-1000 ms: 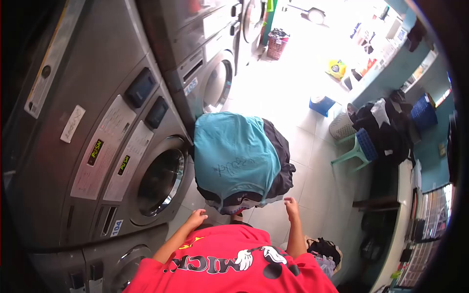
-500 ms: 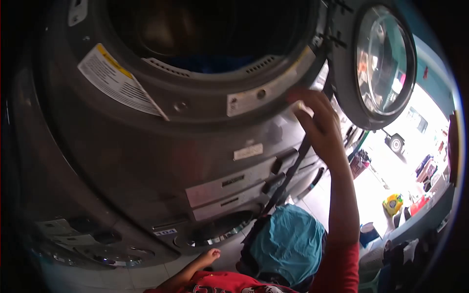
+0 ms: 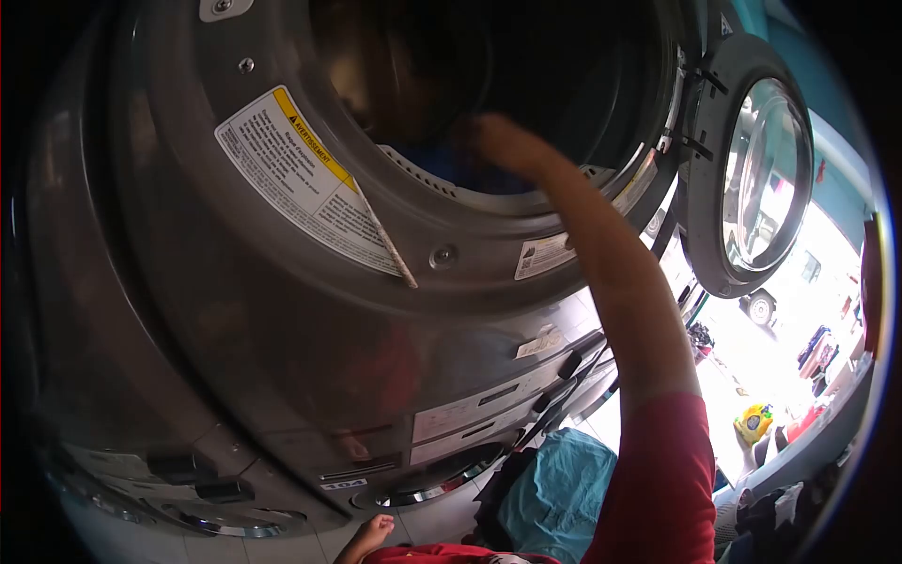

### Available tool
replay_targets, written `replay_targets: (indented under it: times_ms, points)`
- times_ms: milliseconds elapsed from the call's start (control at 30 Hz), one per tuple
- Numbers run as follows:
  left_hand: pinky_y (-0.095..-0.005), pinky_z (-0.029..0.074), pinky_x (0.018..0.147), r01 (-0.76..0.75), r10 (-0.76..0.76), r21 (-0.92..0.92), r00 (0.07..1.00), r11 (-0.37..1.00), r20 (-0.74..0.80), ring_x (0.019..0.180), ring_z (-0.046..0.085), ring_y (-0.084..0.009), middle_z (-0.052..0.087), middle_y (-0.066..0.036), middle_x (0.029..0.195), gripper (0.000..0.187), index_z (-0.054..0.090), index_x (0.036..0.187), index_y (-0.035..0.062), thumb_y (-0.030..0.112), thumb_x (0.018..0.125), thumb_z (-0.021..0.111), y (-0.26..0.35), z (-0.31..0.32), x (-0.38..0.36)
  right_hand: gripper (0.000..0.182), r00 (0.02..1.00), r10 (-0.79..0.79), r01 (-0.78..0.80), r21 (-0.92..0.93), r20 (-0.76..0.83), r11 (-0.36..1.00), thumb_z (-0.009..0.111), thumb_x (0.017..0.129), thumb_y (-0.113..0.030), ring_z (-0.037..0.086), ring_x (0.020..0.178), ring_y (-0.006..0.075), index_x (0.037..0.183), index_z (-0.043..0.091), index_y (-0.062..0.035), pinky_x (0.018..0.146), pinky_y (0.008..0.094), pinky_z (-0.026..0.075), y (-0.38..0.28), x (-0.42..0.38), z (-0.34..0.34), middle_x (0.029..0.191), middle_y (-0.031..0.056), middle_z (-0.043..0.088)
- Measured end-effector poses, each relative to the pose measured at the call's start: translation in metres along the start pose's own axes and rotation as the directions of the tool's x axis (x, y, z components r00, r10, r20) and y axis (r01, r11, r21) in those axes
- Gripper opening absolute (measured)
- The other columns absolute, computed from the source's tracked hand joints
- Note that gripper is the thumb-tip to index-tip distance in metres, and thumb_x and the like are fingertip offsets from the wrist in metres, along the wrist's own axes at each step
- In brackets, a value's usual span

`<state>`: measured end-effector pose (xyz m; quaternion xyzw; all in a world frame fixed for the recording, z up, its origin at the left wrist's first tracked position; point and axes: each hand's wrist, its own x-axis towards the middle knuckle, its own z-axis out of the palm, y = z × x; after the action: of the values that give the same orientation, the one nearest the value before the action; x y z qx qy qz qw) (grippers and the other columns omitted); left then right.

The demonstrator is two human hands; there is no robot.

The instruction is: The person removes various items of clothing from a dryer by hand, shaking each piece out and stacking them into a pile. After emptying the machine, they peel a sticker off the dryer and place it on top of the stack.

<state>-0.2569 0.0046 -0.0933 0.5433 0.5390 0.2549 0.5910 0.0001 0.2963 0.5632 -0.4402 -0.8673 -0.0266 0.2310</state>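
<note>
My right hand (image 3: 507,146) reaches through the round opening of a grey dryer (image 3: 310,310), over a dark blue cloth (image 3: 442,164) low in the drum. Its fingers are dim and smeared, so I cannot tell whether they grip the cloth. Down at the bottom edge, my left hand (image 3: 374,532) hangs in front of the machine with its fingers curled in and nothing showing in them. The dryer's round glass door (image 3: 766,179) stands swung out to the right.
Below sits a teal cloth (image 3: 559,489) over a dark pile. A lower round door (image 3: 442,479) is near the floor. Another grey machine (image 3: 70,310) stands at the left. To the right, a bright doorway shows a yellow bag (image 3: 754,423) and a wheel (image 3: 761,308).
My right hand has moved from in front of the dryer's rim up and left into the drum. The view has shifted, placing the dryer lower and further right. My left hand stays low.
</note>
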Motion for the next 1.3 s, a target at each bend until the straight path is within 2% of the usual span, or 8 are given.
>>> replay_targets:
  times_ms: [267,300,333,400,667,867,1033,1300]
  points:
    - [-0.0257,0.045,0.075,-0.12,0.15,-0.148,0.965,0.982,0.215,0.083,0.056,-0.0137,0.058,-0.008,0.091,0.023,0.049,0.105,0.0012,0.009,0.084,0.051,0.095,0.02,0.016,0.029,0.517,0.117,0.55,0.434,-0.848,0.714,0.046,0.082,-0.025,0.058,0.078,0.0227,0.094,0.057,-0.0014,0.07,0.0342,0.046,0.004,-0.113,-0.18,0.083,0.0117,0.06]
    - [-0.0263,0.045,0.077,-0.132,0.195,-0.244,0.947,0.961,0.255,0.085,0.056,-0.0142,0.058,-0.009,0.094,0.022,0.048,0.106,0.001,0.005,0.084,0.049,0.111,0.028,0.019,0.022,0.395,-0.193,-0.001,-0.211,-0.898,0.977,0.05,0.079,-0.015,0.057,0.08,0.0241,0.096,0.055,-0.0028,0.073,0.0327,0.046,0.019,-0.155,-0.207,0.088,0.0125,0.058]
    - [-0.0274,0.044,0.08,-0.168,0.237,-0.233,0.921,0.958,0.309,0.089,0.055,-0.0145,0.056,-0.009,0.098,0.025,0.044,0.109,0.0002,-0.001,0.084,0.047,0.129,0.035,0.023,0.022,0.49,-0.467,-0.565,-0.676,-0.736,0.473,0.054,0.076,-0.005,0.057,0.082,0.0256,0.099,0.054,-0.0042,0.075,0.0312,0.046,0.024,-0.193,-0.228,0.093,0.0134,0.057]
    - [-0.0264,0.043,0.081,-0.284,0.396,-0.351,0.865,0.892,0.308,0.091,0.053,-0.0142,0.054,-0.009,0.101,0.031,0.04,0.114,0.0002,-0.003,0.084,0.046,0.183,0.053,0.02,0.029,0.39,-0.438,-0.537,-0.586,-0.81,0.607,0.055,0.076,-0.008,0.055,0.09,0.0286,0.105,0.054,-0.0053,0.079,0.0308,0.044,-0.01,-0.25,-0.219,0.097,0.0156,0.058]
    - [-0.06,0.019,0.094,-0.795,0.946,0.589,-0.287,-0.147,-0.151,0.123,0.015,-0.0461,0.014,-0.033,0.13,0.085,0.016,0.132,0.008,0.024,0.068,0.07,0.455,0.103,-0.02,0.042,0.191,0.122,-0.449,0.024,-0.974,0.893,0.053,0.079,-0.016,0.054,0.096,0.0228,0.118,0.045,-0.0041,0.085,0.0295,0.041,-0.023,-0.436,-0.228,0.106,0.0124,0.055]
    - [-0.0426,0.027,0.096,-0.863,0.945,0.502,0.113,-0.06,0.306,0.114,0.038,-0.0306,0.041,-0.017,0.123,0.034,0.047,0.114,0.003,0.018,0.083,0.048,0.49,0.16,-0.002,0.038,0.081,0.208,-0.59,0.121,-0.975,0.799,0.058,0.078,-0.022,0.054,0.095,0.0203,0.111,0.049,-0.0048,0.084,0.0276,0.041,-0.068,-0.584,-0.184,0.103,0.0122,0.055]
    - [-0.0279,0.041,0.083,-0.681,0.347,-0.039,0.323,0.731,0.881,0.095,0.053,-0.018,0.054,-0.01,0.107,0.024,0.055,0.103,0.0047,0.009,0.08,0.051,0.446,0.21,-0.014,0.022,-0.461,0.307,-0.487,0.527,-0.832,0.697,0.05,0.085,-0.017,0.052,0.084,0.0186,0.099,0.054,-0.0006,0.078,0.0282,0.042,-0.118,-0.645,-0.124,0.091,0.0115,0.053]
    - [-0.0252,0.047,0.075,-0.666,0.576,-0.185,0.432,0.723,0.694,0.082,0.056,-0.0124,0.057,-0.005,0.087,0.018,0.053,0.098,0.0065,0.011,0.081,0.051,0.444,0.202,0.013,0.011,-0.222,0.301,-0.342,0.363,-0.927,0.867,0.05,0.086,-0.013,0.024,0.047,0.004,0.084,0.052,-0.0032,0.04,0.018,0.02,-0.186,-0.756,-0.119,0.058,-0.003,0.031]
